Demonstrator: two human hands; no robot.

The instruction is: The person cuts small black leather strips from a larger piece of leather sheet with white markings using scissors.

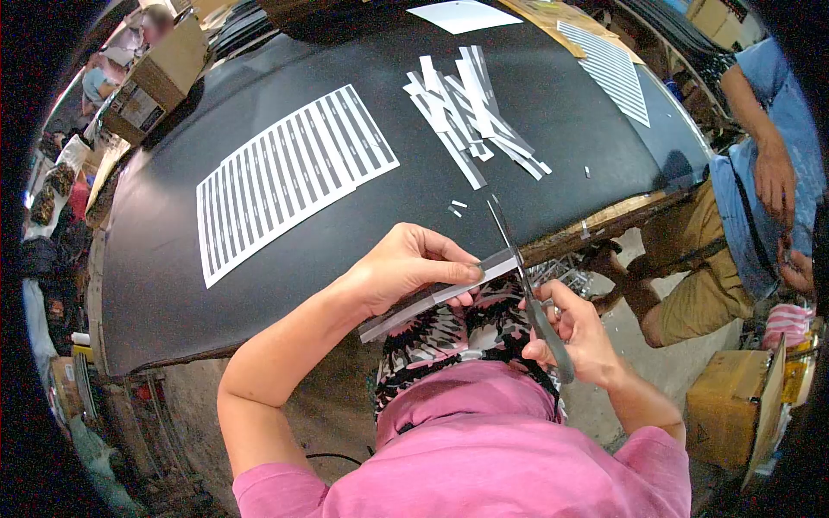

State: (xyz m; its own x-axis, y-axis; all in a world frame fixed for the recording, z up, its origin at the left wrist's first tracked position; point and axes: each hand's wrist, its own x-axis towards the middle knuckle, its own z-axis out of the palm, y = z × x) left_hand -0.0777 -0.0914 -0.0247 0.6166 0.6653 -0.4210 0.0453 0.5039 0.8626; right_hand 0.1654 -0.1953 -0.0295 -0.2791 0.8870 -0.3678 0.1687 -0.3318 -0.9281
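My left hand (425,266) pinches a narrow grey-and-white printed paper strip (406,315) between thumb and fingers, above my lap. In my right hand (574,332) is a pair of scissors (544,324) with dark handles, fingers wrapped round them. The scissor blades point up and away from me, and the strip's right end reaches right to them. Beyond the hands, a loose pile of cut strips (466,112) lies on the black table. To its left rests a striped printed sheet (294,177).
The black tabletop (173,285) has its near edge in front of my lap. Small paper scraps (458,205) lie near it. Another striped sheet (609,69) and a white sheet (462,15) are farther back. A person (768,164) sits at the right, above a cardboard box (721,401).
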